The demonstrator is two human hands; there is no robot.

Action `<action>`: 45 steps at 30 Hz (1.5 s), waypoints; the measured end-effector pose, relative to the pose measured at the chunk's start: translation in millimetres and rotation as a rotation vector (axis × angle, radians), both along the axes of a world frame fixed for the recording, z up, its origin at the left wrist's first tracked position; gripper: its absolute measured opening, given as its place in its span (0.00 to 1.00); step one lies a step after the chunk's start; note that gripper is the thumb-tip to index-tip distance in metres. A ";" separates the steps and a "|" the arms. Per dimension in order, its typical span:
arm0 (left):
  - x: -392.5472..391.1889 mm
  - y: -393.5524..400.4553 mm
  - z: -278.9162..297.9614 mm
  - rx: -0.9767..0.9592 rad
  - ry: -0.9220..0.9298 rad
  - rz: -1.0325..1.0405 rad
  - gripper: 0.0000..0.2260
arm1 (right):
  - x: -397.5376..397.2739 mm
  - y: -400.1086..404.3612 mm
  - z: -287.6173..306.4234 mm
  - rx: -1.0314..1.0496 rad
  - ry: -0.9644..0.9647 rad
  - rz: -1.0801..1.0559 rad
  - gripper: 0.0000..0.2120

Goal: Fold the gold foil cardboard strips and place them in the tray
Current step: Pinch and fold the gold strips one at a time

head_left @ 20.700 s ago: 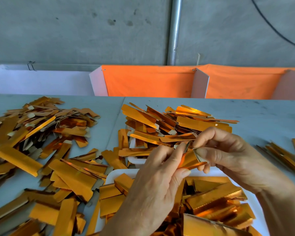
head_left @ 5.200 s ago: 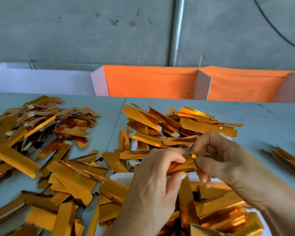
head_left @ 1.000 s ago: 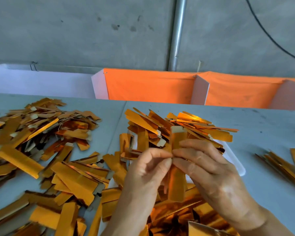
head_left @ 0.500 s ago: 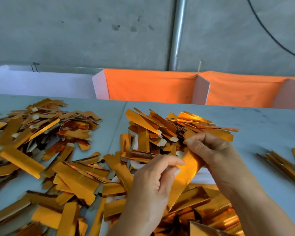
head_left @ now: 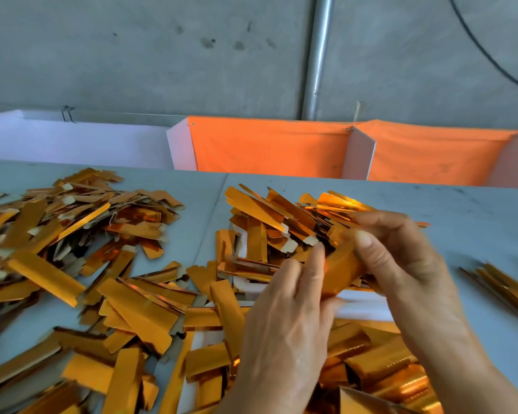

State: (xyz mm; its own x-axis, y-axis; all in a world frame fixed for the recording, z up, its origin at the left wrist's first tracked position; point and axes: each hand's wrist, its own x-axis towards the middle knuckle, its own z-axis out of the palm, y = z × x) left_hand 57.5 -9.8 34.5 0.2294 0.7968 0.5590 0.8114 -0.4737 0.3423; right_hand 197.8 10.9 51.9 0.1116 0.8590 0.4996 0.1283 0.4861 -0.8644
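Note:
A gold foil strip (head_left: pixel 340 265) is held between both hands above the near white tray (head_left: pixel 362 306). My right hand (head_left: pixel 398 258) curls round its upper end, thumb on the foil. My left hand (head_left: pixel 287 321) holds its lower end, fingers extended against the foil and thumb underneath. The strip looks blurred and bent between the hands. Folded gold pieces (head_left: pixel 380 372) fill the near tray under my wrists. A heap of flat gold strips (head_left: pixel 269 216) lies just beyond the hands, on a second white tray (head_left: pixel 243 249).
More gold strips (head_left: pixel 66 228) are spread over the grey table (head_left: pixel 476 222) to the left and in front (head_left: pixel 138 309). A small stack of strips (head_left: pixel 503 282) lies at the right edge. Orange and white partitions (head_left: pixel 266 147) stand behind the table.
Since half a second ago the strip has been turned and bent between my hands; my left fingers have straightened against it and my right hand has closed over its top end.

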 end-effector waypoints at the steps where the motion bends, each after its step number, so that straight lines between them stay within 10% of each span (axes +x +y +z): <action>1: -1.5 0.0 0.2 -0.010 -0.023 0.021 0.27 | 2.7 -2.7 1.9 0.024 -0.024 0.010 0.07; 9: -1.2 2.8 -2.7 -0.021 -0.061 0.103 0.24 | 0.7 -3.7 1.0 -0.078 -0.289 -0.037 0.10; 21: 1.5 4.1 -9.6 0.008 -0.023 0.098 0.27 | 10.5 -4.1 4.1 -0.320 0.032 0.265 0.07; 45: 3.4 4.4 -16.1 0.111 0.079 0.092 0.24 | 18.5 -3.5 5.6 -0.319 -0.043 0.327 0.05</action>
State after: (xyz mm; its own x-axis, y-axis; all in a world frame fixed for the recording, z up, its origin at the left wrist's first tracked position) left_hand 60.8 -5.4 18.4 0.2055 0.7505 0.6281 0.8754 -0.4279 0.2248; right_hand 216.3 7.5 57.4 -0.2061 0.9573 0.2026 0.0519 0.2175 -0.9747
